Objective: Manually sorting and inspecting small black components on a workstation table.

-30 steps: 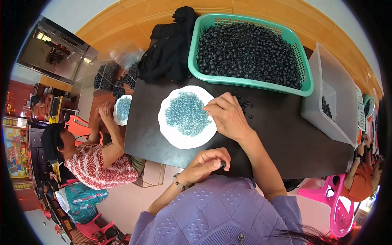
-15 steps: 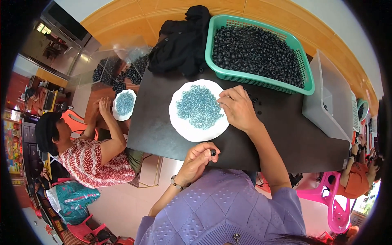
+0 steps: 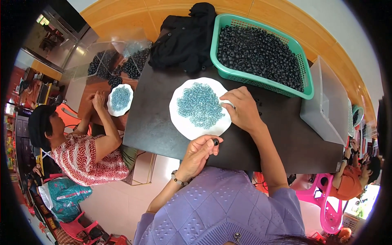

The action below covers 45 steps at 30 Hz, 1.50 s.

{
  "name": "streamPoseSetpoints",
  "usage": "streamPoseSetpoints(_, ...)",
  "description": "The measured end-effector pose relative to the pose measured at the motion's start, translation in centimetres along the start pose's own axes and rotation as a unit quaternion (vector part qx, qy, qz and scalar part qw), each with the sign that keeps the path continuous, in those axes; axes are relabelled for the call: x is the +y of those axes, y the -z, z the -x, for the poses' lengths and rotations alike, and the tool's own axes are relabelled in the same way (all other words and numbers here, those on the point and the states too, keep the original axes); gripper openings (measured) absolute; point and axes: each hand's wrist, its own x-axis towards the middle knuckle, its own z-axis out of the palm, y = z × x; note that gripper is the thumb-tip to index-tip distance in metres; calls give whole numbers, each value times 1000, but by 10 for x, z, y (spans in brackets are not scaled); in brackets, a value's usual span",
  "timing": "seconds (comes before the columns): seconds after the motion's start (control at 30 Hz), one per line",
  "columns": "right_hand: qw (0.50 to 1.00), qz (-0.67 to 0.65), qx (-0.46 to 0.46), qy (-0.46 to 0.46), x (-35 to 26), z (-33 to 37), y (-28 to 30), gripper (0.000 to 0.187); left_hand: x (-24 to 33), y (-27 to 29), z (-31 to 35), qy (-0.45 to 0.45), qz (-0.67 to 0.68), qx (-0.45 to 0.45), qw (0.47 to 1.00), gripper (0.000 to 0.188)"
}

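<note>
A white scalloped plate (image 3: pixel 189 130) lies on the dark table, with a heap of small blue-green glass beads (image 3: pixel 200 105) in it. At the plate's near edge, my left hand (image 3: pixel 197 154) pinches one round black bead (image 3: pixel 215 141) between thumb and fingertips; a beaded bracelet is on that wrist. My right hand (image 3: pixel 241 109) reaches over the plate's right rim, fingers bent and tips together beside the glass beads. Whatever those fingertips may hold is too small to make out.
A green basket (image 3: pixel 304 96) full of black beads stands behind the plate, beside black cloth (image 3: pixel 181 45). At right is a translucent bin (image 3: pixel 324 106); loose black beads lie near my right hand. A person (image 3: pixel 81 143) works at left by another plate (image 3: pixel 113 110).
My left hand has come slightly closer to the plate's near edge, still holding the black bead. My right hand stays at the right rim, its fingers curled a little more. The view has shifted slightly.
</note>
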Motion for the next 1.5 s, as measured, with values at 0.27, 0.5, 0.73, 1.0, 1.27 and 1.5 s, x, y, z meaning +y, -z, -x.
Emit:
streamPoseSetpoints(0.27, 1000, 28, -5, 10, -1, 1, -1, 16, -5, -2, -1, 2, -14, -3, 1000, 31)
streamPoseSetpoints(0.5, 988, -105, -19, -113, -12, 0, 15, 11, -3, -7, -6, -1, 39, 2, 999, 31)
streamPoseSetpoints(0.73, 841, -466, -53, -270, -19, -2, 23, 18, -2, -12, -14, 20, 103, 4, 994, 31)
streamPoseSetpoints(1.0, 871, -423, -56, -244, -11, 0, 16, 19, -7, -11, -10, 25, 87, 19, 996, 31)
streamPoseSetpoints(1.27, 972, -164, -6, -166, -18, -4, 23, 21, -11, -5, -1, 32, 70, 7, 997, 30)
streamPoseSetpoints(1.5, 989, -83, -17, -120, -7, -2, 16, 14, -13, 2, 7, 29, 27, -12, 999, 31)
